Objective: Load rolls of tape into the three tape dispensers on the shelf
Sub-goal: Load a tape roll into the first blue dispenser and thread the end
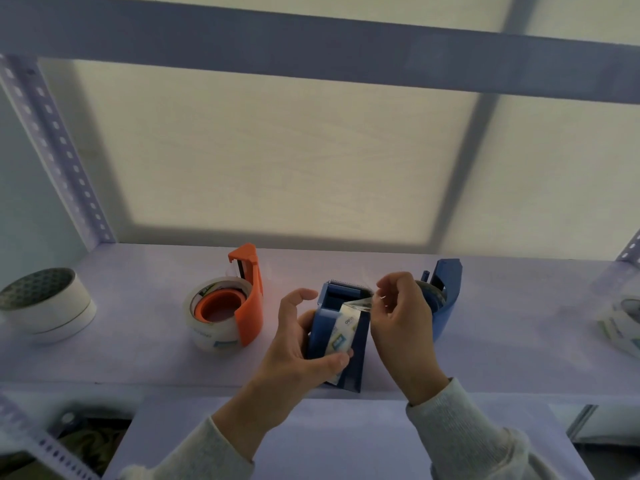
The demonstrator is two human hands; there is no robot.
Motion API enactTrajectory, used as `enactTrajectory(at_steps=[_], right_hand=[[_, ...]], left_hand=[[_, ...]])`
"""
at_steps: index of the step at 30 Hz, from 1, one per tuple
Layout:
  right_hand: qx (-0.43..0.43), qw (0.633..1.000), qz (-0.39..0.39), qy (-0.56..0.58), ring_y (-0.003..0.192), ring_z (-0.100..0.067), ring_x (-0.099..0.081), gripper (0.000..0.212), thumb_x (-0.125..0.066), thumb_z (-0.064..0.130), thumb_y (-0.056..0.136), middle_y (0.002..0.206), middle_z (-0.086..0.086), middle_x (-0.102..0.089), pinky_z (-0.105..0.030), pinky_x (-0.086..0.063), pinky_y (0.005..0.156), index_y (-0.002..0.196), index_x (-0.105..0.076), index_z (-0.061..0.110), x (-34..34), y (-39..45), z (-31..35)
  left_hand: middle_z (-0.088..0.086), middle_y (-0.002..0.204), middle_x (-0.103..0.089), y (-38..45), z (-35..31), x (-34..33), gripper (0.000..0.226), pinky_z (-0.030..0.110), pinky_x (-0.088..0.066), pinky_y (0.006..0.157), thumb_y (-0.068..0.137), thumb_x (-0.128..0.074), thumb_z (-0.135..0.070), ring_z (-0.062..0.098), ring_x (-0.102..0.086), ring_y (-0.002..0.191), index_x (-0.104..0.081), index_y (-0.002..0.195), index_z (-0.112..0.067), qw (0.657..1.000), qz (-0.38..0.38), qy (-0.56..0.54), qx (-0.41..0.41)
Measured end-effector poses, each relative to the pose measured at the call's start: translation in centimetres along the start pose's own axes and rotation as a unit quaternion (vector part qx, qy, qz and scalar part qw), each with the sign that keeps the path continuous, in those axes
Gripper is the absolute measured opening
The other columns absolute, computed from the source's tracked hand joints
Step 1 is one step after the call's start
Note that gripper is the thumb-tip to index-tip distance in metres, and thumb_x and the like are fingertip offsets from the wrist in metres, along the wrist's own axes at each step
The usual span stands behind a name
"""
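Left hand gripping blue tape dispenser on shelf, right hand pinching its clear tape end, orange dispenser alongside

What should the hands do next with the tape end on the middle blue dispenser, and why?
Probably draw the loose tape end forward over the cutter. The right hand pinches it just short of the toothed edge, while the left hand grips the blue dispenser steady, so the roll looks seated but not threaded.

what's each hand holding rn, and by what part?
Left hand grips the middle blue dispenser by its left side, thumb on the roll. Right hand pinches the loose tape end near the cutter.
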State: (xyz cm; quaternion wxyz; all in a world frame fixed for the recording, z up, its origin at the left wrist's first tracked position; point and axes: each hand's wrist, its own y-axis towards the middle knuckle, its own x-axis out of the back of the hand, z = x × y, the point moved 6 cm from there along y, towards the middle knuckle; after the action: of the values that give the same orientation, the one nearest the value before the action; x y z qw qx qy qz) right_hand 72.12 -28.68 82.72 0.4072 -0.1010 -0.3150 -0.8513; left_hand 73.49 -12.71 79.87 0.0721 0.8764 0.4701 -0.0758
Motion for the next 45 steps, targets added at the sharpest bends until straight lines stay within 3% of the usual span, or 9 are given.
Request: enactTrajectory(at_steps=[5, 11, 17, 21, 27, 32, 36, 41, 45], right_hand=[[-0.038, 0.999, 0.021, 0.030, 0.091, 0.000, -0.056, 0.019, -0.059, 0.011, 0.091, 0.094, 0.012, -0.057, -0.014, -0.041, 0.078, 0.102, -0.049, 0.024, -0.1, -0.2, -0.6], [-0.044, 0.998, -0.002, 0.035, 0.084, -0.007, -0.060, 0.023, -0.059, 0.014, 0.092, 0.086, 0.011, -0.060, -0.017, -0.045, 0.071, 0.107, -0.046, 0.025, 0.3, -0.6, -1.0], [-0.013, 0.999, -0.042, 0.030, 0.078, -0.014, -0.059, 0.023, -0.063, 0.024, 0.090, 0.081, 0.004, -0.059, -0.025, -0.049, 0.068, 0.107, -0.046, 0.026, 0.7, -0.8, -0.5], [-0.026, 0.998, -0.033, 0.038, 0.092, -0.012, -0.059, 0.024, -0.062, 0.025, 0.090, 0.094, 0.007, -0.059, -0.030, -0.051, 0.082, 0.111, -0.049, 0.022, 0.5, -0.5, -0.7], [0.043, 0.996, -0.047, -0.062, 0.099, -0.014, -0.050, 0.025, -0.060, 0.026, 0.089, 0.101, 0.006, -0.056, -0.033, -0.046, 0.086, 0.111, -0.054, 0.016, -0.1, -1.0, 0.1], [0.125, 0.977, -0.072, -0.154, 0.091, -0.020, -0.053, 0.024, -0.065, 0.022, 0.088, 0.095, -0.002, -0.062, -0.036, -0.047, 0.080, 0.108, -0.054, 0.014, -0.7, -1.9, 1.2], [0.133, 0.976, -0.055, -0.161, 0.089, -0.019, -0.054, 0.030, -0.067, 0.030, 0.086, 0.093, -0.002, -0.060, -0.034, -0.047, 0.078, 0.108, -0.052, 0.015, -1.5, -2.2, 0.6], [0.123, 0.981, -0.073, -0.131, 0.091, -0.012, -0.048, 0.027, -0.067, 0.025, 0.086, 0.094, 0.000, -0.059, -0.030, -0.045, 0.080, 0.107, -0.054, 0.014, -1.1, -2.4, 0.5], [0.117, 0.983, -0.070, -0.119, 0.091, -0.014, -0.049, 0.028, -0.067, 0.028, 0.086, 0.093, 0.003, -0.056, -0.033, -0.047, 0.080, 0.105, -0.052, 0.015, -0.8, -2.5, 0.6]], left_hand=[[0.015, 0.115, -0.057, -0.2, 0.0, 0.6, 0.074, 0.038, -0.057, 0.076, 0.064, -0.072, -0.002, 0.032, -0.065, 0.102, -0.036, 0.119, -0.037, 0.998, -0.033, -0.048, -0.010], [0.006, 0.108, -0.064, -0.1, -0.7, 1.1, 0.058, 0.030, -0.057, 0.068, 0.065, -0.076, -0.018, 0.021, -0.069, 0.095, -0.044, 0.111, -0.031, 0.995, -0.088, -0.043, -0.029], [0.008, 0.109, -0.065, -0.4, 0.0, 0.6, 0.050, 0.028, -0.055, 0.066, 0.074, -0.071, -0.016, 0.021, -0.068, 0.093, -0.044, 0.113, -0.031, 0.997, -0.064, -0.033, -0.023], [0.007, 0.104, -0.067, -0.4, 0.1, 0.3, 0.040, 0.029, -0.055, 0.065, 0.082, -0.064, -0.022, 0.020, -0.067, 0.090, -0.044, 0.116, -0.025, 0.998, -0.056, -0.028, -0.030], [-0.001, 0.089, -0.071, -0.4, 0.3, -0.1, 0.043, 0.028, -0.056, 0.061, 0.079, -0.056, -0.024, 0.019, -0.067, 0.081, -0.042, 0.120, -0.020, 0.997, -0.058, -0.035, -0.031], [0.012, 0.098, -0.068, -0.5, 0.5, -0.4, 0.052, 0.033, -0.056, 0.064, 0.071, -0.068, -0.033, 0.028, -0.067, 0.085, -0.046, 0.118, -0.025, 0.996, -0.032, -0.075, 0.029], [0.016, 0.106, -0.062, -0.3, 0.9, -1.0, 0.057, 0.033, -0.055, 0.065, 0.074, -0.073, -0.031, 0.026, -0.067, 0.086, -0.044, 0.121, -0.022, 0.992, -0.011, -0.058, 0.114], [0.022, 0.094, -0.062, -0.2, 0.8, -1.6, 0.057, 0.037, -0.055, 0.069, 0.070, -0.066, -0.019, 0.029, -0.066, 0.079, -0.041, 0.121, -0.020, 0.991, -0.004, -0.083, 0.108], [0.024, 0.105, -0.061, -0.2, 0.7, -1.8, 0.064, 0.041, -0.056, 0.074, 0.072, -0.075, -0.015, 0.032, -0.067, 0.085, -0.039, 0.123, -0.024, 0.991, -0.011, -0.059, 0.118]])
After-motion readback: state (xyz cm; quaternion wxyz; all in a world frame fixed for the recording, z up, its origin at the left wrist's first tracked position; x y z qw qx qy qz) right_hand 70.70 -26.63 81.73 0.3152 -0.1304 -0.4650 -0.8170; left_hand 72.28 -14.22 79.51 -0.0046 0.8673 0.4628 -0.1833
